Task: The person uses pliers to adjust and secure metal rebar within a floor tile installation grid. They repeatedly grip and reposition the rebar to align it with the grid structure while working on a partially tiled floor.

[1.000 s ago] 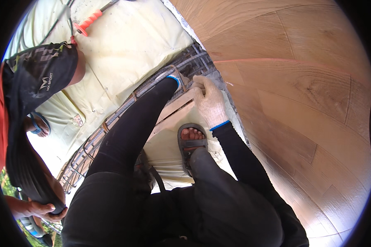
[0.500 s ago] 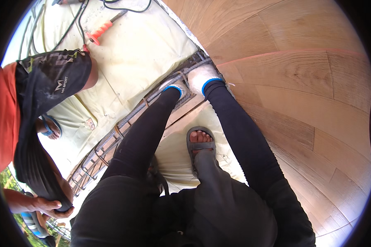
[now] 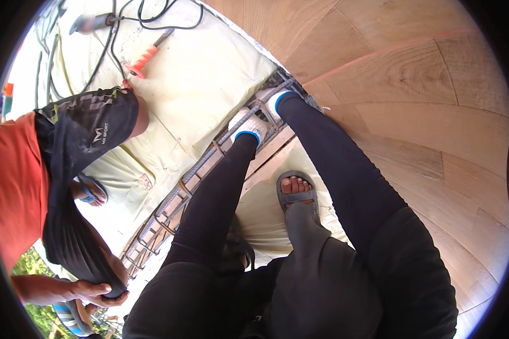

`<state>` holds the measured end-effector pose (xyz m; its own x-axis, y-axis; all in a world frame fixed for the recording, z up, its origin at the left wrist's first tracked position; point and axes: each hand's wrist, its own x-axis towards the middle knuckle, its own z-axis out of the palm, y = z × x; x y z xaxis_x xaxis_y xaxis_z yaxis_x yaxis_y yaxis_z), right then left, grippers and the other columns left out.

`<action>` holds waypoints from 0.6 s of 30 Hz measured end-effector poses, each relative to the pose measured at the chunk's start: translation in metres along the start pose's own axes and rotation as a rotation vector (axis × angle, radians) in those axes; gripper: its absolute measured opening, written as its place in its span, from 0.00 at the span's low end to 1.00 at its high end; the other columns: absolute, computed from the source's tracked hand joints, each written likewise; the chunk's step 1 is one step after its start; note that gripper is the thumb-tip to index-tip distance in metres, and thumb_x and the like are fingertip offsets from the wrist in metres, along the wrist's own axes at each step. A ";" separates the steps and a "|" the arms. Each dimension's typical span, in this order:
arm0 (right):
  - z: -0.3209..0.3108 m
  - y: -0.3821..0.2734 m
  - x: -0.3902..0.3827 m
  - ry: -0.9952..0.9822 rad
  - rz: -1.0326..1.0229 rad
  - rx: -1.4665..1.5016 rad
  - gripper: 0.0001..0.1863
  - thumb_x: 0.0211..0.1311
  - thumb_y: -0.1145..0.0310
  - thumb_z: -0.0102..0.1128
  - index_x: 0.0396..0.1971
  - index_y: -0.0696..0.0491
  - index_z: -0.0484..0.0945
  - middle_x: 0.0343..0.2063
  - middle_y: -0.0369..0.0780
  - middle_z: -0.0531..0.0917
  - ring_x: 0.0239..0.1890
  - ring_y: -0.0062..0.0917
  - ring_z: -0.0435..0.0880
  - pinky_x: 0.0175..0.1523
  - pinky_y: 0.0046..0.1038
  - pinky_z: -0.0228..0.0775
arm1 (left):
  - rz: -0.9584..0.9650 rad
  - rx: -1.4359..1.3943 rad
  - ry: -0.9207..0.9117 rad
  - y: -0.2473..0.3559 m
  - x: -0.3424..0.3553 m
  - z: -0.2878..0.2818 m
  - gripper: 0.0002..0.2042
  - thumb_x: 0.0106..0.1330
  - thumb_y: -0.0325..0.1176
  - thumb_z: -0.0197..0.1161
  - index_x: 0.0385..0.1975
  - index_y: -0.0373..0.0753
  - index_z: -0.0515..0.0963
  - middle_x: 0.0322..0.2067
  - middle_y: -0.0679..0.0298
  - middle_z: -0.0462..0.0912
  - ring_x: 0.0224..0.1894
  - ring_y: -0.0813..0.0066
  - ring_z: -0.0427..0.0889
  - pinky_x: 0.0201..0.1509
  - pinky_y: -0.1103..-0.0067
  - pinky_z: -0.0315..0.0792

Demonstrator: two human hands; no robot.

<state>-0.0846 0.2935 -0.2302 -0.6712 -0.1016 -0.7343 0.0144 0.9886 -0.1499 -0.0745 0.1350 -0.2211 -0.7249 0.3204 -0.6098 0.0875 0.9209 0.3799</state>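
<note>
A long cage of steel reinforcing bars (image 3: pixel 182 185), tied with bent stirrups, runs diagonally from the lower left up to the wood-look tiled surface. At its upper end, my left hand (image 3: pixel 247 124), in a white knit glove with a blue cuff, closes around the cage's bars. Just beyond it to the right, my right hand (image 3: pixel 271 101), gloved the same way, grips the cage close to the tile edge. Bars and the glove's own back partly hide the fingers of both hands.
Wood-look tiles (image 3: pixel 396 85) with a red line fill the right side. At left another person in an orange shirt (image 3: pixel 17 186) sits or crouches, a hand on one knee. An orange-handled chisel (image 3: pixel 143 61), a corded power tool (image 3: pixel 93 22) and cables lie on the pale sheet (image 3: pixel 209 62).
The view has shifted, so most things appear farther right. My right hand has moved in closer to the cage and my left hand. The other person keeps the same pose.
</note>
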 end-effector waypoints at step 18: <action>-0.006 -0.016 0.031 0.190 -0.113 0.019 0.19 0.54 0.66 0.74 0.48 0.49 0.93 0.50 0.49 0.92 0.52 0.47 0.92 0.57 0.45 0.84 | 0.599 1.775 0.114 -0.135 0.066 0.108 0.32 0.86 0.61 0.45 0.58 0.37 0.85 0.49 0.47 0.91 0.54 0.54 0.89 0.60 0.60 0.78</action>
<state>-0.1104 0.2753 -0.2464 -0.7970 -0.1871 -0.5743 -0.0563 0.9697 -0.2377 -0.0606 0.0558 -0.3877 -0.3631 0.6999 -0.6151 0.7738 -0.1411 -0.6175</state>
